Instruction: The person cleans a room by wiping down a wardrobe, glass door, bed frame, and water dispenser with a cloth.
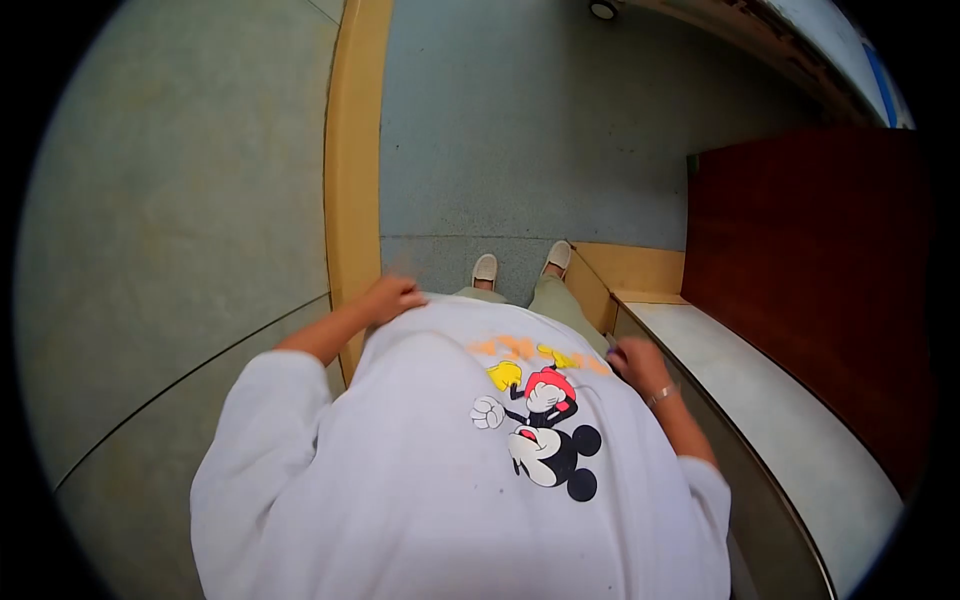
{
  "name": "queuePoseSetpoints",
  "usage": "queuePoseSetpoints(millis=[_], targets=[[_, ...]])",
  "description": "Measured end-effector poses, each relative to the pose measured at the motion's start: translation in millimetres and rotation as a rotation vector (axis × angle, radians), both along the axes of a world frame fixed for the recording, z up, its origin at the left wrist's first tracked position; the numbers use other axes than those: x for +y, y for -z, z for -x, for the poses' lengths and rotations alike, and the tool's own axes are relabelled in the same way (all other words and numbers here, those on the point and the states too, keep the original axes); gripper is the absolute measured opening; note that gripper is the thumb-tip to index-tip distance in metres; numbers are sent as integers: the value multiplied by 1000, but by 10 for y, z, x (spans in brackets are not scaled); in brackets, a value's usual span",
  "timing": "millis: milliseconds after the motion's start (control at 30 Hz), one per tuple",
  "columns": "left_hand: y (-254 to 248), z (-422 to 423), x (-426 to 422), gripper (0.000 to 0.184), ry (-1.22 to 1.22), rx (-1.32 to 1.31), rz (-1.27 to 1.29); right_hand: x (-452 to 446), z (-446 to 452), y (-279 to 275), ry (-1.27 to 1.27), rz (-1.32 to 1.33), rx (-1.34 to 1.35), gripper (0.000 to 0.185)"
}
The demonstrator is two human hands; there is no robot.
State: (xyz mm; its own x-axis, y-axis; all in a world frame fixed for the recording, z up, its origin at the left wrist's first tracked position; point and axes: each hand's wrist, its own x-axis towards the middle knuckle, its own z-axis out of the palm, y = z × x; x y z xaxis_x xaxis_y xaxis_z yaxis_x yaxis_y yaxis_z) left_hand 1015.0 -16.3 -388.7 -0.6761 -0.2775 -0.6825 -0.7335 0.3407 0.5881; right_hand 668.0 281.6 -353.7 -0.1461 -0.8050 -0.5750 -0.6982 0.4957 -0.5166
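Note:
Curled and partly smeared by motion, my left hand (393, 299) is at the left side of the hem of a white shirt (420, 420) with a cartoon mouse print (550, 450). What its fingers hold, if anything, is hidden. On the other side, my right hand (638, 365) is closed beside the shirt's right edge, near my thigh. A small dark, purplish bit shows at its fingertips, too small to name. A band circles the right wrist.
Light shoes (485, 270) stand on the grey-blue floor (480, 130). A yellow-edged pale surface (180, 180) lies at left. At right are a dark red-brown panel (810, 280) and a white ledge (770, 400). A wheel (603, 9) shows at the top.

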Motion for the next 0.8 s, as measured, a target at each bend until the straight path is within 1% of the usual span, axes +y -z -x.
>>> queuePoseSetpoints(millis=[33,100,133,167,200,233,267,300,367,433,500,533,600,633,667,733,767,800], targets=[[-52,-235,55,30,-55,-109,-94,177,-13,-69,157,-26,-121,18],[-195,-761,318,31,-281,-167,-387,576,-155,-247,477,-98,-379,21],[-434,-741,336,31,-329,-187,-556,635,-178,-318,635,-142,-511,21],[-687,-723,375,32,-376,-199,-722,705,-226,-377,710,-159,-581,21],[-511,-924,525,32,-393,-189,-714,793,-279,-422,745,-174,-611,21],[-147,-1209,641,30,-434,-151,-572,838,-317,-459,774,-196,-642,22],[46,-1388,693,29,-475,-115,-422,895,-369,-485,752,-211,-616,22],[-98,-1250,509,27,-214,-222,19,959,-409,-497,715,-228,-583,22],[387,-1372,309,27,-469,-70,135,1078,-487,-510,620,-264,-476,22],[481,-1044,298,21,-614,-20,80,1247,-571,-504,510,-310,-350,22],[212,-659,230,15,-824,57,-375,1411,-666,-513,399,-376,-227,22],[261,-727,202,15,-832,53,-382,1492,-708,-510,349,-413,-175,22],[360,-973,275,14,-612,3,-319,1719,-815,-535,265,-494,-85,23],[537,-1236,316,14,-555,-75,-292,1828,-854,-564,236,-543,-57,23],[514,-1425,375,14,-551,-91,-308,1966,-909,-589,204,-592,-27,23],[395,-1709,454,17,-678,-244,-553,2228,-1054,-627,148,-688,13,23],[195,-1771,473,22,-619,-315,-673,2382,-1141,-639,114,-731,31,23],[-40,-1621,324,28,-554,-414,-797,2445,-1103,-672,87,-777,25,24]])
